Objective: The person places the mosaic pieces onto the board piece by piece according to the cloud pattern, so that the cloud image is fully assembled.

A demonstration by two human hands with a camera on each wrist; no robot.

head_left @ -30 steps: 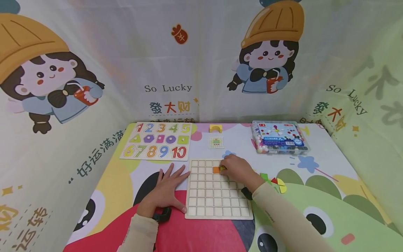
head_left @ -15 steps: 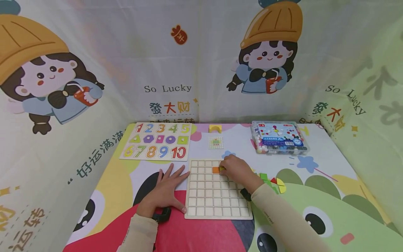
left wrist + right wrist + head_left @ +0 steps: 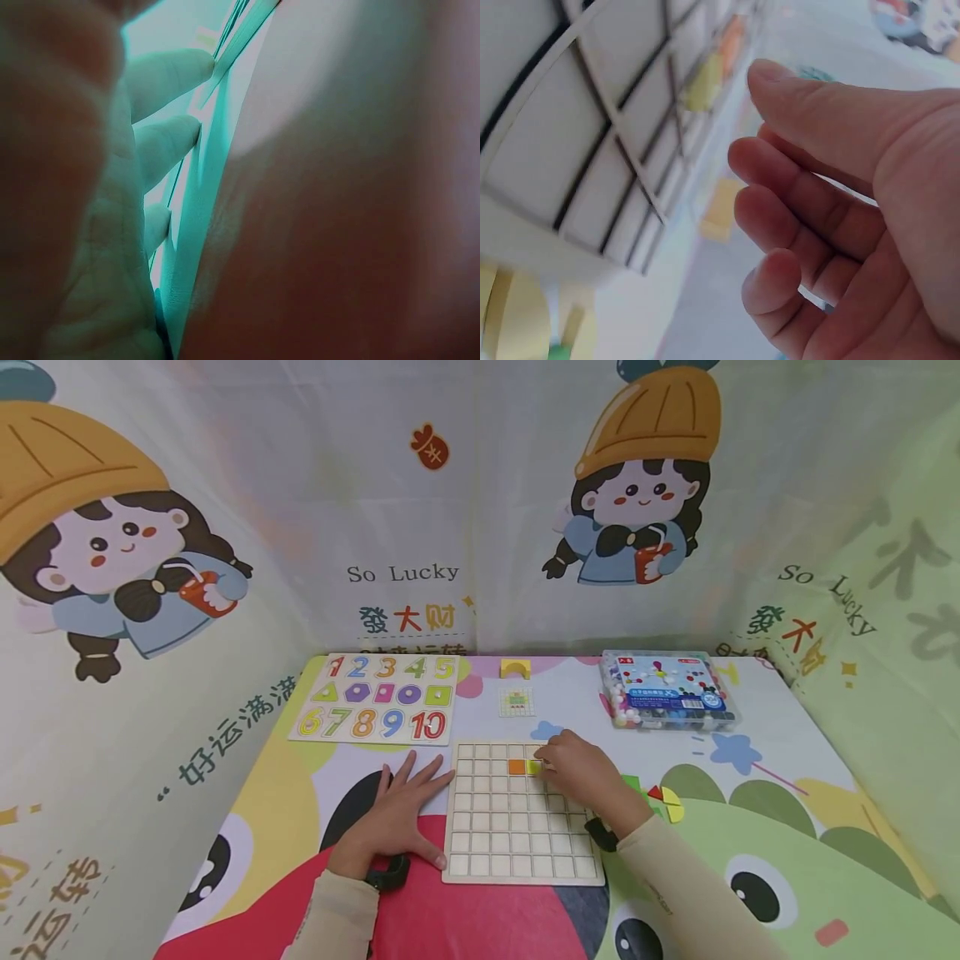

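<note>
A pale wooden grid board (image 3: 498,865) lies in front of me in the head view. In its second row from the back sit an orange square tile (image 3: 517,767) and, right beside it, a yellow-green tile (image 3: 533,767). My right hand (image 3: 581,772) hovers over the board's back right part, its fingertips just right of the yellow-green tile. The right wrist view shows the fingers of this hand (image 3: 780,214) loosely bent with nothing between them. My left hand (image 3: 393,818) rests with spread fingers by the board's left side, fingertips and thumb at the edge.
Several loose green, red and yellow pieces (image 3: 672,807) lie right of the board, partly behind my right wrist. Behind it are a small pattern card (image 3: 516,702) and a yellow arch block (image 3: 515,669). A number puzzle (image 3: 298,732) stands back left, a clear plastic box (image 3: 671,693) back right.
My right hand has drawn back a little to the right from the yellow-green tile, which now shows in its cell beside the orange one. The left hand has stayed in place.
</note>
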